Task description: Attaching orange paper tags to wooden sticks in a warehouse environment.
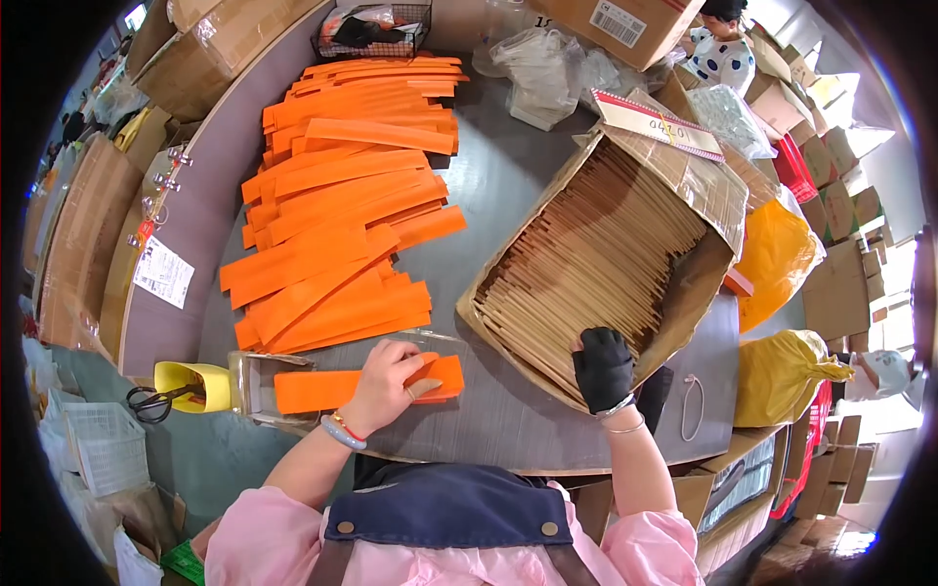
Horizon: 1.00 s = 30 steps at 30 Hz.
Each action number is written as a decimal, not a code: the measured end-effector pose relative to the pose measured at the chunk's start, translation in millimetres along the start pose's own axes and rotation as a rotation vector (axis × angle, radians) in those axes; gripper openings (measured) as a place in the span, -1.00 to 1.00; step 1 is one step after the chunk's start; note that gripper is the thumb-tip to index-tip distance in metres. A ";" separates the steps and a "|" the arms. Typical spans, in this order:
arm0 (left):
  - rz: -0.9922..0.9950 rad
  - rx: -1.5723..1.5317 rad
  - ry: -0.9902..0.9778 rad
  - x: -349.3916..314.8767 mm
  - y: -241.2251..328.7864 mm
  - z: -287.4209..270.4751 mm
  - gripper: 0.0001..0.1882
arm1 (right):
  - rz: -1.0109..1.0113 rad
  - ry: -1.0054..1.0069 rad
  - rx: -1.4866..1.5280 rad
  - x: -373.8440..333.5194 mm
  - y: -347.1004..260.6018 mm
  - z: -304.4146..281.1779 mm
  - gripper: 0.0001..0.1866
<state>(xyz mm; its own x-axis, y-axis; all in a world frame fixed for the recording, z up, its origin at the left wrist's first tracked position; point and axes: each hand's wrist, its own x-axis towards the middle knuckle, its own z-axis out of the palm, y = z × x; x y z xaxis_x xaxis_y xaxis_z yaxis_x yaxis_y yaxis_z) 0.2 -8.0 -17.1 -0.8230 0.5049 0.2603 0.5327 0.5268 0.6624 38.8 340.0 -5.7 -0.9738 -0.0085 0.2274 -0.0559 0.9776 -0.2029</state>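
My left hand (385, 387), bare with bracelets at the wrist, is closed on a small stack of flat orange strips (318, 391) near the table's front edge. My right hand (605, 370) wears a black fingerless glove. It is curled at the near edge of an open cardboard box (518, 363), over the brown cardboard pieces inside. Those thin brown pieces (596, 244) stand packed in rows. What the right fingers hold, if anything, is hidden. A large spread pile of orange strips (342, 205) lies beyond my left hand.
A yellow holder (210, 387) with black-handled scissors (156, 400) hangs at the left edge. Plastic bags (537, 73) and a wire basket (374, 29) stand at the back. A yellow sack (782, 379) sits to the right. Another person (723, 54) is at the far right.
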 end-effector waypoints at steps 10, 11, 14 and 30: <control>-0.019 -0.091 0.111 -10.1 1.6 -3.3 -0.54 | 0.064 -0.182 0.035 14.7 -11.6 -2.5 -0.71; -0.072 -0.101 0.067 -7.0 2.0 -1.3 -0.54 | 0.110 -0.236 0.015 15.7 -11.6 -8.4 -0.73; -0.110 -0.084 0.018 -14.5 -12.3 1.2 -0.56 | 0.180 -0.249 0.059 13.5 -26.0 -20.5 -0.75; 0.023 -0.213 0.006 -6.3 -12.4 -2.2 -0.80 | -0.138 -0.263 0.331 -31.5 -48.9 -61.4 -0.85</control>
<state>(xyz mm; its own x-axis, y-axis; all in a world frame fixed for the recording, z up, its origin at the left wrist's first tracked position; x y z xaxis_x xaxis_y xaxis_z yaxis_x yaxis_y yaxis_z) -1.7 -19.3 -25.4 -0.8123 0.5110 0.2811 0.4984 0.3579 0.7896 85.8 305.3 55.4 -0.9729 -0.2289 0.0327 -0.2150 0.8440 -0.4914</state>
